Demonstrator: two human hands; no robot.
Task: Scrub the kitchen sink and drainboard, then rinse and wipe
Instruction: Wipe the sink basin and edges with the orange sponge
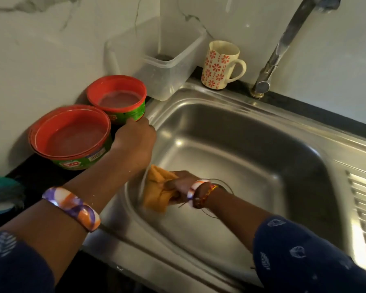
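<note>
A stainless steel sink (251, 157) fills most of the view, its ribbed drainboard (363, 212) running off to the right and a tap (283, 45) rising behind it. A clear plastic box (156, 60) and a flowered mug (220, 66) stand at the back rim. Two open red-and-green tubs (72, 138) (118, 100) of cleaning paste sit on the dark counter at the left, close to the sink edge.

The likeliest mishap is the nearer arm nudging a tub into the basin, since the left hand (133, 142) works right beside both. The steel may also be slippery, so a hard push could slide the cloth away.

The left hand's fingers are curled against the farther tub's side; whether they grip it cannot be told. The right hand (178, 187) clutches a bunched orange cloth (156, 193) tightly, pressed to the basin's left wall.
</note>
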